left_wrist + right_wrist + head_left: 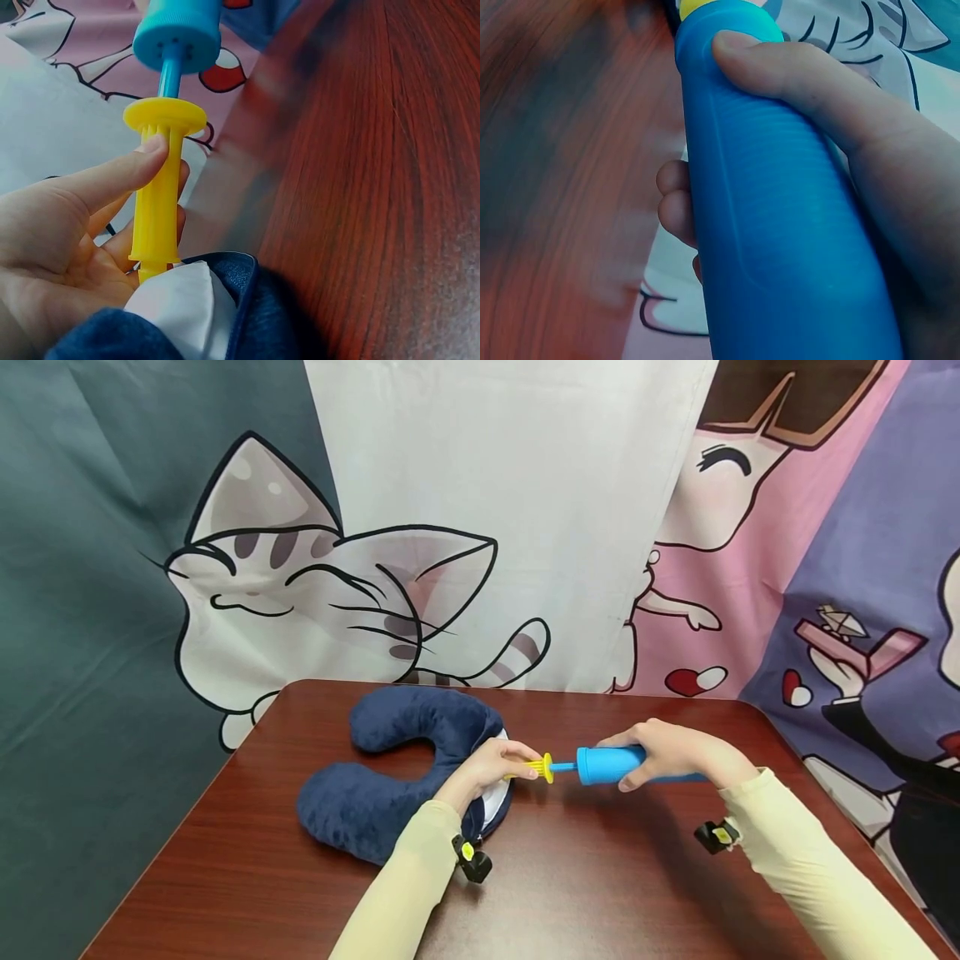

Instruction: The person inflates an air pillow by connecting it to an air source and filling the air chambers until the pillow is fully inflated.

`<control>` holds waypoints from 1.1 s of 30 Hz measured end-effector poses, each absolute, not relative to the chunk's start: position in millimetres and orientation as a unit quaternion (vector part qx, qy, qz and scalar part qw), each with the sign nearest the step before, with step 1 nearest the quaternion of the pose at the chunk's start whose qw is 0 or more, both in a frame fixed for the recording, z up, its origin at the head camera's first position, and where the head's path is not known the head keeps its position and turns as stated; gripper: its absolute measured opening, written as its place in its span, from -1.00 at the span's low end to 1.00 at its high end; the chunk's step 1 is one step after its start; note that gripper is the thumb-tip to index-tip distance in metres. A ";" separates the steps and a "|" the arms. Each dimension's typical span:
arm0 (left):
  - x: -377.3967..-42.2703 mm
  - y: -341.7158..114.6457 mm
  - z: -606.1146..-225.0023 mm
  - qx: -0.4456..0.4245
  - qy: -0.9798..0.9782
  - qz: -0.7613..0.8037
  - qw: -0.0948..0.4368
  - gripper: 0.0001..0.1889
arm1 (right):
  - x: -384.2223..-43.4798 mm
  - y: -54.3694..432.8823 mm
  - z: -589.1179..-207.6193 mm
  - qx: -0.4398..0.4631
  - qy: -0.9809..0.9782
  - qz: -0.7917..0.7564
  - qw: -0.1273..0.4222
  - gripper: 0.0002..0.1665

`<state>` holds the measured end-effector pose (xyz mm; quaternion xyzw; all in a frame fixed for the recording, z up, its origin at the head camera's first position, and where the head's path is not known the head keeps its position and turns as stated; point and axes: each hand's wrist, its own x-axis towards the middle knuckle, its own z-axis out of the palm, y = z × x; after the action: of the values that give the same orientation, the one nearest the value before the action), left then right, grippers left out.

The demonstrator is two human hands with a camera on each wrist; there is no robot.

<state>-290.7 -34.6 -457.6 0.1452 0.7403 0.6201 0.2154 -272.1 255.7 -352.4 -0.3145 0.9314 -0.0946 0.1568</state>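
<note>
A blue hand pump (pixel 603 766) lies level above the table, its body gripped by my right hand (pixel 663 756). In the right wrist view the thumb lies along the blue barrel (pixel 780 195) and fingertips show on its far side. A thin blue rod (pixel 171 79) joins the barrel to a yellow ribbed handle (pixel 156 202). My left hand (pixel 495 762) pinches that yellow part between thumb and fingers. Its lower end meets a white inner piece (pixel 184 304) at the opening of a navy plush neck pillow (pixel 375 802), which rests on the table.
The reddish-brown wooden table (pixel 555 893) has rounded back corners. Behind it hangs a cloth backdrop (pixel 510 460) printed with a cartoon cat and other figures. A dark object (pixel 922 852) stands beyond the table's right edge.
</note>
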 end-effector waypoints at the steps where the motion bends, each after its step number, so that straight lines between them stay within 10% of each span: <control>1: -290.7 -34.5 -457.6 0.147 0.742 0.618 0.214 -0.71 | -270.5 259.2 -350.9 -0.315 0.931 -0.095 0.156 -0.19; 33: -287.8 -34.9 -455.0 0.158 0.743 0.616 0.208 -0.72 | -234.3 329.0 -321.6 -0.266 0.949 -0.116 0.123 -0.16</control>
<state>-287.8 -34.9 -455.0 0.1579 0.7435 0.6158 0.2076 -234.3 329.0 -321.6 -0.2659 0.9491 -0.1155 0.1227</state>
